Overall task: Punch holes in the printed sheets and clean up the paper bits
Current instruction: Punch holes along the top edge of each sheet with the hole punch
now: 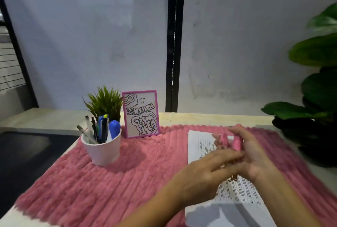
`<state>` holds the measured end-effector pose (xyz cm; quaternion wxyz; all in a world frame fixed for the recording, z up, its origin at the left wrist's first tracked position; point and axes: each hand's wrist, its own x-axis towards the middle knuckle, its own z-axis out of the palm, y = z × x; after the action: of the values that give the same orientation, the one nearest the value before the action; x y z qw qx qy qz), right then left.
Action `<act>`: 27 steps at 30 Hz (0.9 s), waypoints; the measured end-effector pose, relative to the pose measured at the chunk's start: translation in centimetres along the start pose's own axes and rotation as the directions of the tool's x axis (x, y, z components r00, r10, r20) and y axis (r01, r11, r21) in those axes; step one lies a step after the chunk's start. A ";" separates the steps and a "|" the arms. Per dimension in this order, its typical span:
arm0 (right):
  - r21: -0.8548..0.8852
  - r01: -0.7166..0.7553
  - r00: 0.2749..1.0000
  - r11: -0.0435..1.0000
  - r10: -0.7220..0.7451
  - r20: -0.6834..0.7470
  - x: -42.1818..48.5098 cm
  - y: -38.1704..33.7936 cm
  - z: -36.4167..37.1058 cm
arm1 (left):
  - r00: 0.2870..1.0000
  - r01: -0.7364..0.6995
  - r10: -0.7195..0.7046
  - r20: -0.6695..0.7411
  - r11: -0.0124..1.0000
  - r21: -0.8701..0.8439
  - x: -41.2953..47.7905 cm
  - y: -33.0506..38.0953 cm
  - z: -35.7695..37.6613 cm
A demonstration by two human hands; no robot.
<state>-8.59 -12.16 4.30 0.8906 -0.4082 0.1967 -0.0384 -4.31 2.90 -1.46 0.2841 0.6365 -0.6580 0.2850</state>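
Printed sheets [235, 193] lie on the pink fuzzy mat [127, 172] at the right. Above them my right hand [253, 155] holds a small pink hole punch [237, 142], palm turned up, fingers wrapped around it. My left hand [209, 170] reaches across from the left, its fingertips touching the right palm below the punch. A small metal ring [233, 178] hangs under the hands. The picture is motion-blurred, so the punch's details are unclear. No paper bits can be made out.
A white cup of pens [102, 146] stands left of centre on the mat, with a small potted plant [105, 102] and a pink-framed drawing [141, 113] behind it. A large leafy plant [317, 88] fills the right edge. A dark panel [23, 157] lies at left.
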 end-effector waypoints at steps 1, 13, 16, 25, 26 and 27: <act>-0.092 0.120 0.993 0.989 -0.121 -0.011 0.8 -0.8 0.0 | 0.992 0.122 -0.123 -0.030 0.992 -0.033 0.3 -0.8 0.6; -0.957 0.236 0.901 -0.170 -0.331 0.281 15.0 0.7 -0.4 | 0.113 0.993 -0.993 0.044 0.114 0.017 1.7 -11.5 8.2; -0.951 0.254 0.871 -0.177 -0.386 0.304 15.7 2.5 -1.6 | 0.153 0.987 -0.987 0.040 0.154 0.050 0.9 -12.3 9.1; -0.935 0.303 0.818 -0.182 -0.453 0.353 16.5 2.3 -2.8 | 0.216 0.970 -0.975 -0.047 0.219 -0.106 1.3 -11.9 9.0; -0.934 0.307 0.813 -0.183 -0.460 0.357 16.6 2.3 -2.9 | 0.217 0.966 -0.975 -0.058 0.223 -0.129 1.3 -11.9 9.0; -0.933 0.308 0.808 -0.187 -0.466 0.361 16.5 2.2 -2.9 | 0.206 0.965 -0.976 -0.067 0.214 -0.153 1.3 -12.0 9.0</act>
<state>5.30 -16.57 -4.36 0.2540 -0.9473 0.0772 -0.1792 7.51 -4.93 -6.42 0.4721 0.8732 -0.1020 0.0651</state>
